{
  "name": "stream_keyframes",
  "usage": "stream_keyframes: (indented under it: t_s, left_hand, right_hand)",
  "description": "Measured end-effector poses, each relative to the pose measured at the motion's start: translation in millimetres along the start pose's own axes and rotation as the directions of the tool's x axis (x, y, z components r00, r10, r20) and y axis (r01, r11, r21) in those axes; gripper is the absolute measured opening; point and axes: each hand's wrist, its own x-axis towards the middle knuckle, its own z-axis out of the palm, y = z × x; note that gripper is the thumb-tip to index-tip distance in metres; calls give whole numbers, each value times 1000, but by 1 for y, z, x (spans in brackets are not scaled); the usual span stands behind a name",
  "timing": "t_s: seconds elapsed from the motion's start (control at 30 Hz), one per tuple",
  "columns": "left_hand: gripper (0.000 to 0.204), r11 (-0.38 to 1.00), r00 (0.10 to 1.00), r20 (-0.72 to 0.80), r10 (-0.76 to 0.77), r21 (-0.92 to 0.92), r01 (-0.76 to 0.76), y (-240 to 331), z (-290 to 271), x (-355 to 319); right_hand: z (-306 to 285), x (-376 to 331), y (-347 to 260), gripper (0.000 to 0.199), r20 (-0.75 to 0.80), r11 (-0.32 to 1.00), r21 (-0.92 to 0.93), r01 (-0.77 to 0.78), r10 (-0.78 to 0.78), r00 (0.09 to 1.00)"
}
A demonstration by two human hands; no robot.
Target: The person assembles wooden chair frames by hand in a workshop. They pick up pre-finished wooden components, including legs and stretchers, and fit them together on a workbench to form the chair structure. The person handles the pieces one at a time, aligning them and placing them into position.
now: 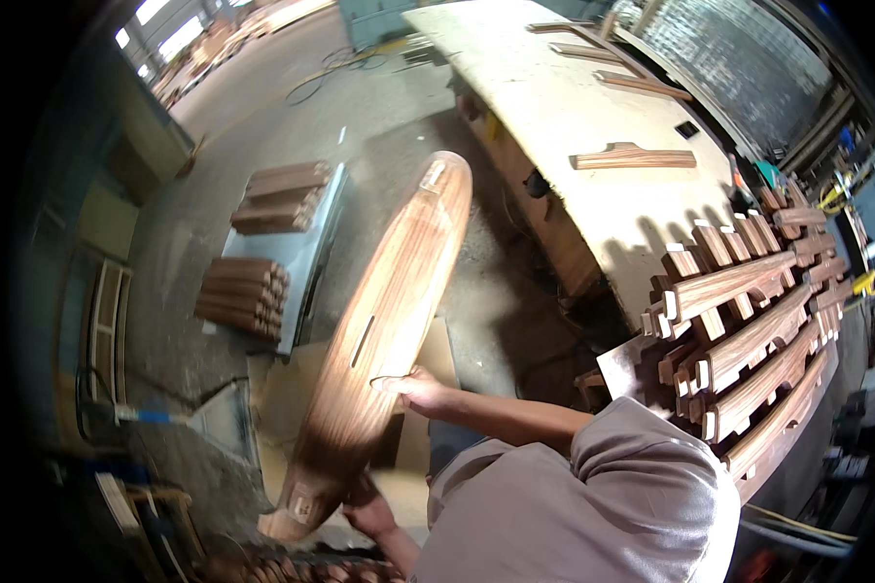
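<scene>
A long, smooth wooden board [389,301] with rounded ends and a narrow dark slot near its middle is held up at a slant in front of me. My right hand [418,391] grips its right edge around mid-length, thumb on the face and the other fingers hidden behind. Near the lower end, my left hand [367,510] holds the same edge from underneath, its fingers partly covered by the board. Pale, cut-out recesses show at both ends of the board.
Stacks of dark wooden pieces [243,291] lie on a low pale platform at left. To the right, many shaped wooden rails [739,287] are piled beside a long worktable [544,87] carrying a few loose wooden parts [635,156]. Flattened cardboard [437,355] lies below the board.
</scene>
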Motion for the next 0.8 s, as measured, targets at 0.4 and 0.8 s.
stream_keyframes:
  t_s: [0.4,0.8]
  left_hand:
    - [64,950,920,-236,-313,-68,306,-192,166,353]
    - [52,768,763,-168,-625,44,639,-329,243,672]
  right_hand:
    - [-77,144,-201,54,-114,953,-255,163,-197,974]
    - [-224,226,-489,37,-761,679,-49,732,-500,413]
